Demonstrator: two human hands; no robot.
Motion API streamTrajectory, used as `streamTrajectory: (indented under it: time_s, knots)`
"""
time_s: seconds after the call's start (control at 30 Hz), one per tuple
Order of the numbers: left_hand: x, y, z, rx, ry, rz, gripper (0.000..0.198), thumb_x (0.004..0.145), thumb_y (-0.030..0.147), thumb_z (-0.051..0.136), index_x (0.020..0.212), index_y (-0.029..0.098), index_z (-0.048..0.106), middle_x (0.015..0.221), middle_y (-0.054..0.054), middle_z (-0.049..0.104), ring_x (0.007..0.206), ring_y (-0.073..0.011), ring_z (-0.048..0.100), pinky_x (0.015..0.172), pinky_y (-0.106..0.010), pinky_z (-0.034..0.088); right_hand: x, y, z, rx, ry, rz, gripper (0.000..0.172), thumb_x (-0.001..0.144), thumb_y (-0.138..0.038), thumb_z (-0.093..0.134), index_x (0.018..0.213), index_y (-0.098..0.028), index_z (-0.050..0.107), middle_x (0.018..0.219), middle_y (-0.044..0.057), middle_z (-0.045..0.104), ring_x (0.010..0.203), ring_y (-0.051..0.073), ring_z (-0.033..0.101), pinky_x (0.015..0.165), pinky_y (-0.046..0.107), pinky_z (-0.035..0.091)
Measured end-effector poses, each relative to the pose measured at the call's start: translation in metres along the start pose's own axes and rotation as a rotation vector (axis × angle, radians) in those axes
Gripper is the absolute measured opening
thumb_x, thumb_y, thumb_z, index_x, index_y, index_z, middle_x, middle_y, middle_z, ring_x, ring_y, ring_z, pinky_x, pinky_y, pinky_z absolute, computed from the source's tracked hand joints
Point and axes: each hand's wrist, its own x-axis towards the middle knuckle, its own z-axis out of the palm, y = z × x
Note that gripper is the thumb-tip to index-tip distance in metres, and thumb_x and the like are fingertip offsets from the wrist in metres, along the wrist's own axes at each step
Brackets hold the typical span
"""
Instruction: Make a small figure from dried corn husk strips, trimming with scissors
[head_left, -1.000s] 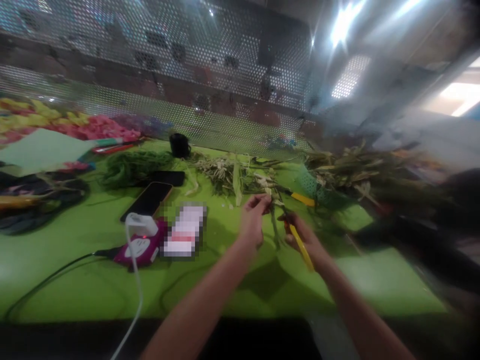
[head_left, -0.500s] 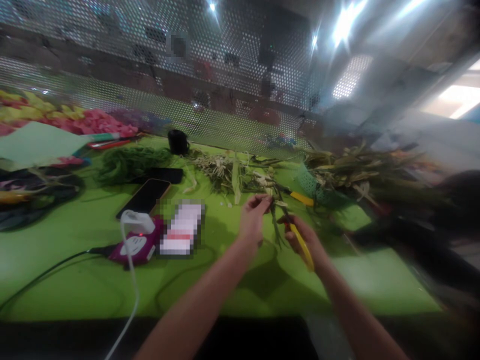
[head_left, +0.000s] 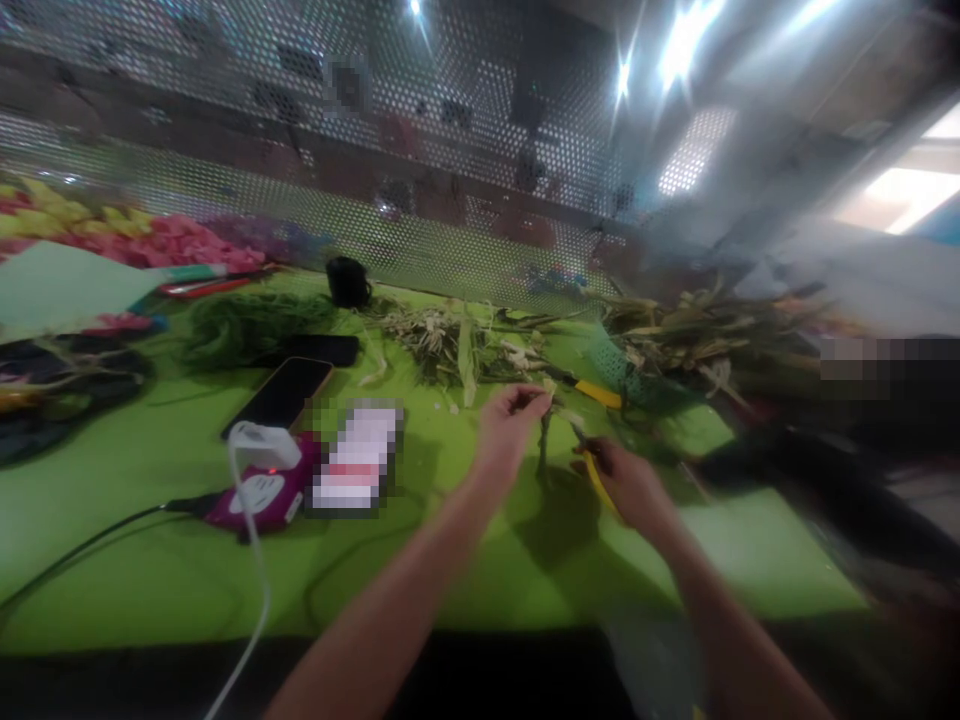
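My left hand [head_left: 512, 415] is closed in a pinch over the green table [head_left: 450, 570]. Between its fingertips is a plant stem [head_left: 543, 445], its dark stalk hanging down and a pale leafy bit at the top. To its right, my right hand [head_left: 622, 475] is wrapped round a yellow-handled tool [head_left: 600, 485]; its dark front end points up towards the stem. Blur hides the exact kind of tool. Just beyond both hands lie dried husks and stalks [head_left: 431, 340] in a loose heap, with a second yellow handle [head_left: 598, 392] beside them.
A green mesh basket [head_left: 611, 360] with dried leaves stands at right. On the left are a dark phone [head_left: 289, 393], a lit, blurred-out phone [head_left: 358, 458], a purple device with a white plug [head_left: 274, 485], cables, green fibre [head_left: 255, 325] and a black mug [head_left: 348, 282]. Perforated metal rises behind.
The tool in my right hand has drawn back slightly, away from the stem, and its front end has dropped. My left hand still pinches the stem. The view has shifted slightly.
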Motion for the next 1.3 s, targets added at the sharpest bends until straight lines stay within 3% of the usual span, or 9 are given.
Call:
streamTrajectory:
  time_s: [0.1,0.23,0.37,0.6,0.87,1.13,1.3]
  knots:
    - [0.003,-0.005,0.0,0.088,-0.053,0.055,0.014,0.067,0.024,0.08,0.076,0.018,0.072,0.071,-0.001,0.067,0.068,-0.0109,0.057,0.07,-0.025,0.045,-0.006,0.017,0.001,-0.184,-0.059,0.037,0.034,0.089,-0.035,0.053,0.118,-0.022,0.066,0.102,0.008,0.076,0.085,0.026,0.072,0.071,0.031,0.05]
    - [0.006,-0.013,-0.002,0.186,-0.131,0.112,0.014,0.071,0.027,0.076,0.08,0.018,0.07,0.074,0.0,0.068,0.068,-0.0113,0.059,0.068,-0.024,0.046,-0.015,0.027,0.002,-0.254,-0.081,-0.003,0.036,0.09,-0.035,0.055,0.124,-0.026,0.063,0.114,0.006,0.073,0.095,0.025,0.07,0.075,0.03,0.049]
    - [0.005,-0.015,-0.003,0.245,-0.17,0.133,0.015,0.072,0.028,0.075,0.081,0.017,0.07,0.073,-0.001,0.068,0.068,-0.0117,0.06,0.069,-0.024,0.047,-0.018,0.026,-0.003,-0.247,-0.109,-0.043,0.039,0.091,-0.033,0.054,0.128,-0.026,0.061,0.111,0.007,0.072,0.094,0.024,0.068,0.077,0.029,0.047]
    - [0.005,-0.01,-0.003,0.305,-0.134,0.063,0.014,0.066,0.024,0.078,0.074,0.016,0.072,0.069,-0.002,0.068,0.063,-0.0121,0.058,0.063,-0.024,0.046,-0.017,0.03,-0.005,-0.147,-0.163,-0.074,0.038,0.091,-0.033,0.054,0.127,-0.024,0.061,0.113,0.008,0.07,0.101,0.024,0.066,0.084,0.032,0.048]
    - [0.003,-0.005,-0.003,0.41,-0.187,0.06,0.005,0.066,0.019,0.074,0.07,0.017,0.071,0.069,-0.003,0.068,0.063,-0.0125,0.059,0.064,-0.025,0.047,-0.016,0.033,-0.006,-0.144,-0.175,-0.084,0.039,0.09,-0.031,0.056,0.128,-0.024,0.061,0.114,0.009,0.069,0.098,0.022,0.066,0.081,0.03,0.047]
    - [0.012,-0.01,-0.014,0.473,-0.145,0.025,0.015,0.065,0.027,0.077,0.073,0.016,0.071,0.068,0.0,0.067,0.062,-0.0107,0.056,0.063,-0.023,0.044,-0.031,0.016,-0.023,-0.23,-0.106,-0.09,0.031,0.092,-0.028,0.057,0.121,-0.026,0.068,0.11,0.007,0.069,0.1,0.022,0.064,0.079,0.028,0.047]
    - [0.014,-0.014,-0.017,0.424,-0.089,-0.083,0.022,0.062,0.03,0.08,0.076,0.017,0.07,0.067,0.001,0.066,0.059,-0.0106,0.055,0.061,-0.023,0.044,-0.03,0.04,-0.043,-0.196,0.04,-0.023,0.024,0.094,-0.024,0.054,0.109,-0.023,0.073,0.105,0.006,0.071,0.094,0.019,0.065,0.081,0.029,0.048]
